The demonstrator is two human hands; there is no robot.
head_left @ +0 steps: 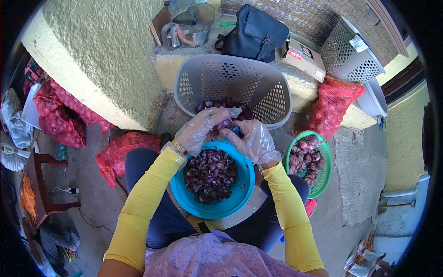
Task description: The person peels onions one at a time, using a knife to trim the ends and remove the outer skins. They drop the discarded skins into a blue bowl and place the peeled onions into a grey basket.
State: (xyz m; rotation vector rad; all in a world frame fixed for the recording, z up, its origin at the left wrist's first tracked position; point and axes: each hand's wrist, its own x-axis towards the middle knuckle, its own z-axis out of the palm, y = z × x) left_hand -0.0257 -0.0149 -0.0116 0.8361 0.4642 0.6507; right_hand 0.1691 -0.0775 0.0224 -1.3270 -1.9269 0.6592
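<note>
Both hands wear clear plastic gloves and meet above the far rim of a blue basin (pixel 251 177). My left hand (pixel 198 128) is closed around a red onion (pixel 225 123), partly hidden by the fingers. My right hand (pixel 254 140) is curled close beside it, with a small dark blue object (pixel 236 130) at its fingers; its kind is too hidden to tell. Purple onion skins and trimmings (pixel 210 175) fill the basin between my knees. Just beyond the hands, a grey perforated basket (pixel 184 87) holds several red onions (pixel 221 104) at its bottom.
A green basket (pixel 329 171) with more onions stands to the right. Red mesh sacks of onions (pixel 330 108) lie right and left. A black backpack (pixel 260 34), a cardboard box (pixel 304 57) and a metal bucket (pixel 194 27) sit on the ledge. A wooden stool (pixel 41 184) is at left.
</note>
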